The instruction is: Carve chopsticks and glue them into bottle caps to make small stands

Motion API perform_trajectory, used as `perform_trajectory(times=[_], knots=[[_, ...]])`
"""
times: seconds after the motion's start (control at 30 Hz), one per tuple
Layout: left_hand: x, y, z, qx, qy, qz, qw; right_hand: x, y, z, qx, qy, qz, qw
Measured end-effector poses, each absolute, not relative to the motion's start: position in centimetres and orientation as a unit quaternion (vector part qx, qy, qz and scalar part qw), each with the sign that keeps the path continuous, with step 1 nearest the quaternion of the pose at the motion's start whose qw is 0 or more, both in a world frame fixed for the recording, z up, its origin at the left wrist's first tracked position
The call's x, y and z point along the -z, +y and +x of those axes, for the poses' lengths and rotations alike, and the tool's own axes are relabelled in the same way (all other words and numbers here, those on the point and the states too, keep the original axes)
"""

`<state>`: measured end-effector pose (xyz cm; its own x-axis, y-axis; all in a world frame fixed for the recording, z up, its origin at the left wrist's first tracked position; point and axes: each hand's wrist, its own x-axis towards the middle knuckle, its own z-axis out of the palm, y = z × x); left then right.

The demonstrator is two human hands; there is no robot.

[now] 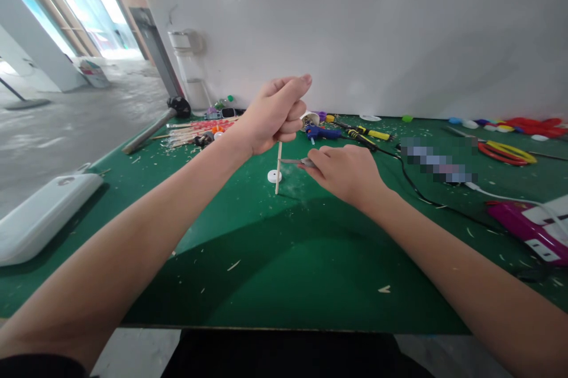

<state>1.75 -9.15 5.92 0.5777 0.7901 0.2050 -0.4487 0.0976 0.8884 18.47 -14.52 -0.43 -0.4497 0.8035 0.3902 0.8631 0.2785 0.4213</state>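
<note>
My left hand (277,113) is closed in a fist round the top of a thin wooden stick (278,172), which stands upright with its lower end on the green table mat (266,248). My right hand (344,172) is closed on a small knife (295,161); its blade points left and touches the stick about halfway down. A small white cap (274,176) lies on the mat just left of the stick's foot. Wood shavings are scattered around.
At the back left lie a hammer (155,125) and a bundle of sticks (197,129). A blue glue gun (322,132), screwdrivers (368,133), coloured rings (508,152) and caps line the back. A white case (42,215) sits left, a pink tool (530,227) with cable right.
</note>
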Motion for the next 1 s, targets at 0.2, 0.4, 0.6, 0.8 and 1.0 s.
perform_trajectory(times=[0.2, 0.4, 0.6, 0.8, 1.0], knots=[[-6.2, -9.8, 2.1, -0.433, 0.185, 0.582, 0.663, -0.1, -14.6, 18.3, 0.297, -0.800, -0.521, 0.037], [-6.4, -10.4, 2.5, -0.456, 0.216, 0.567, 0.651, 0.1, -14.6, 17.6, 0.293, -0.805, -0.513, 0.057], [-6.1, -11.8, 4.1, -0.514, 0.286, 0.628, 0.509, 0.1, -16.0, 16.5, 0.312, -0.788, -0.524, 0.082], [-5.8, -12.4, 5.3, -0.536, 0.352, 0.678, 0.359, 0.3, -16.3, 15.5, 0.284, -0.800, -0.523, 0.074], [-7.6, -10.8, 3.2, -0.552, 0.358, 0.550, 0.514, 0.1, -16.0, 16.3, 0.323, -0.784, -0.524, 0.083]])
